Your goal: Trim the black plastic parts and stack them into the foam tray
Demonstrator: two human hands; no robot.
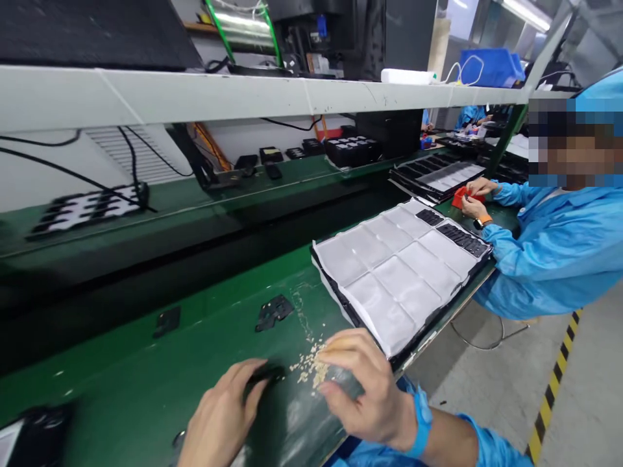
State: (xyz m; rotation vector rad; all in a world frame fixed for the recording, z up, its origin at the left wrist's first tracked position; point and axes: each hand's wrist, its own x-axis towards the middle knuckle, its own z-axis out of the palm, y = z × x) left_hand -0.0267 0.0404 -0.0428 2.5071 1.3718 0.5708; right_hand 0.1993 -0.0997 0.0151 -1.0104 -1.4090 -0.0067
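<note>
My left hand [221,415] rests on the green bench with its fingers closed over a small black part [265,376]. My right hand [363,389] hovers beside it, fingers curled and pinched at a scatter of tiny pale pieces [309,366] on the bench surface; what the pinch holds is too small to make out. A blue band sits on my right wrist. Just right of that hand lies a black tray stack [350,305] covered with a white pocketed sheet [394,266].
Two loose black parts [275,310] [167,321] lie on the green bench [146,389]. A co-worker in blue [555,253] sits at the right, hands on a red item [460,196]. A conveyor with black parts runs behind, under a white shelf [243,94].
</note>
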